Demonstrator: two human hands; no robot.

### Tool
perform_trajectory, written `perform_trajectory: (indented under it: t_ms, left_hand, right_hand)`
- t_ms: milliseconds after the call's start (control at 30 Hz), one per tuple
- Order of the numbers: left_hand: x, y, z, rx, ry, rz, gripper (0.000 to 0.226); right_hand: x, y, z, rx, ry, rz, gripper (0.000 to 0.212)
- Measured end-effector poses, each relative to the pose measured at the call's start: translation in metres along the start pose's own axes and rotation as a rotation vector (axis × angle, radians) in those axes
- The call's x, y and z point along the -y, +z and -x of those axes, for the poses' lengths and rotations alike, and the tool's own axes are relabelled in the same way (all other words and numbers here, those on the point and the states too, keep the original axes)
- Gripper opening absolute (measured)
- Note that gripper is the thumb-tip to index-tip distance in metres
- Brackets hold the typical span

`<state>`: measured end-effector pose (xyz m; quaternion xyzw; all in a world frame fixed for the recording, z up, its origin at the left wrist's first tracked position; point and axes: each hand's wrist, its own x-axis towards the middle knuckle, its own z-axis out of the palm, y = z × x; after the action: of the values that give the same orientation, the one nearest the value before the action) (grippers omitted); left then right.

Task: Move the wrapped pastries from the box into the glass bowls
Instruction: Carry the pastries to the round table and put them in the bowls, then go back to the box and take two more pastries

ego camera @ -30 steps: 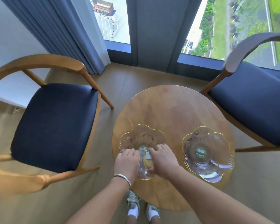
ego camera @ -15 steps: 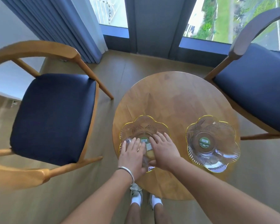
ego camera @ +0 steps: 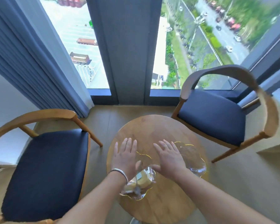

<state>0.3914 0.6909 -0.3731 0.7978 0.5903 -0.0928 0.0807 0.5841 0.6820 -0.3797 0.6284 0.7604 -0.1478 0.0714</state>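
Two flower-shaped glass bowls with gold rims stand on a round wooden table (ego camera: 155, 126). The left bowl (ego camera: 145, 159) holds wrapped yellow pastries (ego camera: 142, 181) in clear film. The right bowl (ego camera: 194, 157) looks empty. My left hand (ego camera: 124, 156) hovers flat over the left bowl's far side, fingers spread, a silver bracelet on the wrist. My right hand (ego camera: 168, 156) is spread flat between the two bowls and covers part of the right one. Neither hand holds anything. No box is in view.
A wooden armchair with a dark blue seat (ego camera: 45, 168) stands left of the table, another armchair (ego camera: 213, 117) at the right rear. Behind are a blue curtain (ego camera: 32, 50) and tall windows (ego camera: 81, 42) reaching the floor.
Both hands have let go of the pastries in the left bowl and lifted away, fingers now spread. The view has tilted upward, showing much more of the windows.
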Motion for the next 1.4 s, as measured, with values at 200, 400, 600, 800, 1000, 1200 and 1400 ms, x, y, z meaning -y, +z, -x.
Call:
perform_trajectory:
  t_ms: [200, 400, 600, 800, 1000, 1200, 1400]
  left_hand:
    - [-0.067, -0.076, -0.032, -0.166, 0.22, -0.04, 0.079]
    - [-0.191, -0.114, -0.038, -0.266, 0.556, -0.068, 0.079]
    - [-0.326, -0.126, -0.01, -0.289, 0.867, -0.078, 0.078]
    - [-0.454, -0.132, 0.038, -0.302, 1.138, -0.094, 0.079]
    - [-0.559, -0.131, 0.079, -0.313, 1.296, -0.089, 0.08]
    - [-0.634, -0.132, 0.097, -0.328, 1.327, -0.083, 0.08]
    - [-0.683, -0.125, 0.084, -0.302, 1.313, -0.126, 0.08]
  right_hand:
    - [-0.051, -0.07, 0.052, -0.212, 0.23, -0.013, 0.082]
    - [-0.135, -0.097, 0.155, -0.303, 0.586, -0.031, 0.082]
    - [-0.203, -0.089, 0.282, -0.373, 0.933, -0.08, 0.083]
    - [-0.25, -0.077, 0.409, -0.418, 1.226, -0.119, 0.084]
    - [-0.289, -0.067, 0.505, -0.433, 1.404, -0.15, 0.083]
    - [-0.335, -0.066, 0.559, -0.444, 1.452, -0.159, 0.083]
    - [-0.385, -0.061, 0.57, -0.439, 1.426, -0.197, 0.082]
